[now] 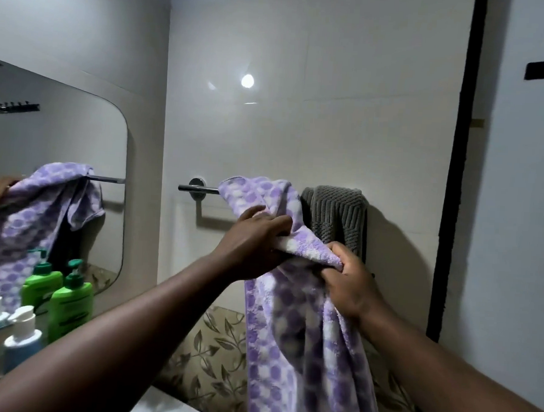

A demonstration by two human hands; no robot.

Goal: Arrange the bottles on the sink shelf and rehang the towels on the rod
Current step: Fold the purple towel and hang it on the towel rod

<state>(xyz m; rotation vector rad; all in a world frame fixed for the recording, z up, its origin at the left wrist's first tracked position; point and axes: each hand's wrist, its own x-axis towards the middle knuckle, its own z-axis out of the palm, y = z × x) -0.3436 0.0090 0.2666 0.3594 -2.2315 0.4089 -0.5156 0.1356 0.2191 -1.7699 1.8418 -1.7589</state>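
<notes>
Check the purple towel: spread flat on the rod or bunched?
Bunched: the purple towel hangs over the rod in folds, gathered between the left hand and right hand.

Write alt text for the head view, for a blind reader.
Left hand and right hand grip a purple spotted towel draped over a chrome rod, beside a grey towel hanging there. Pump bottles stand lower left by a mirror.

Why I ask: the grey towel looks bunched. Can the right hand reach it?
Probably not yet: the right hand grips the purple towel; the grey towel hangs just beyond it, nothing between.
</notes>
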